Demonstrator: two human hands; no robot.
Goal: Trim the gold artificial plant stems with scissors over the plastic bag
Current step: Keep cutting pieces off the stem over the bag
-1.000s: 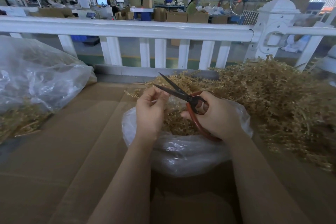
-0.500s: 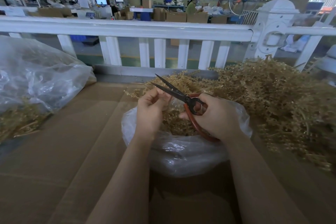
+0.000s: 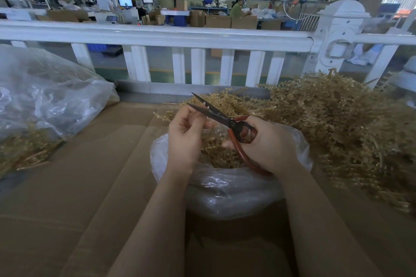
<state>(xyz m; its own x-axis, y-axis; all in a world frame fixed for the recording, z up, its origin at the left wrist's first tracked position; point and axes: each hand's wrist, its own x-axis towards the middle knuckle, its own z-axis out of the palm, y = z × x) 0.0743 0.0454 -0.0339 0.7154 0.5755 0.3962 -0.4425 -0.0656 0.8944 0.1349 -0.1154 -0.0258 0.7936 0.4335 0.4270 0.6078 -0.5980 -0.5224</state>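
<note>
The left hand (image 3: 183, 139) curls round a thin gold stem too small to make out between its fingers. The right hand (image 3: 267, 144) covers much of the red handle loops of the dark-bladed scissors (image 3: 221, 117); whether a stem sits between the parted blades cannot be told. Both hands hide part of the mouth of the clear plastic bag (image 3: 225, 189). The heap of gold artificial plant stems (image 3: 337, 123) blurs and is cut off at the table's right edge. A second clear plastic bag (image 3: 45, 96) is cropped at the left edge.
</note>
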